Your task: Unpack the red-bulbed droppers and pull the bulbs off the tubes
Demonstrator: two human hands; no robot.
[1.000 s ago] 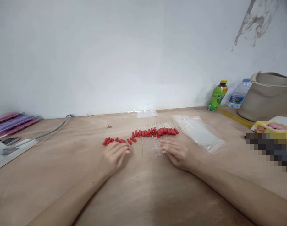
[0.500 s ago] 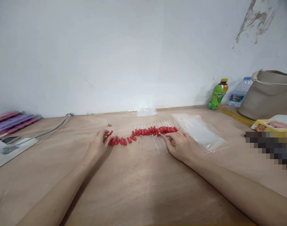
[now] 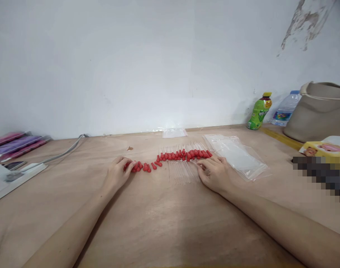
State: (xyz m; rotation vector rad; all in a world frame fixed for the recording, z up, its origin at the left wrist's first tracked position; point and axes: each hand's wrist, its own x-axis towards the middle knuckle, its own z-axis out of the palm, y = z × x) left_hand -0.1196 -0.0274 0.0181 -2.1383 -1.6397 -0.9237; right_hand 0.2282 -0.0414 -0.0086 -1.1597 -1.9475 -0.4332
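My left hand (image 3: 116,174) is at the left end of a loose pile of red rubber bulbs (image 3: 145,167), thumb and fingers closed around red at that end. Its fingers partly hide the bulbs there. My right hand (image 3: 216,173) pinches a thin clear dropper tube (image 3: 194,161), its tip pointing left. Under and beside that hand lies a row of clear dropper tubes (image 3: 182,171) side by side. Many carry red bulbs (image 3: 172,156) on their ends, forming a red band across the middle.
Clear plastic bags (image 3: 237,156) lie right of the tubes, and a small one (image 3: 174,133) lies by the wall. A green drink bottle (image 3: 259,111), a water bottle (image 3: 285,108) and a beige bag (image 3: 317,111) stand back right. Purple and pink packets (image 3: 17,145) and a cable (image 3: 66,150) are left.
My left hand has lowered its fingers onto the loose bulbs; the bulb that stuck up between them no longer shows there. My right hand has barely moved, its tube tip slightly lower.
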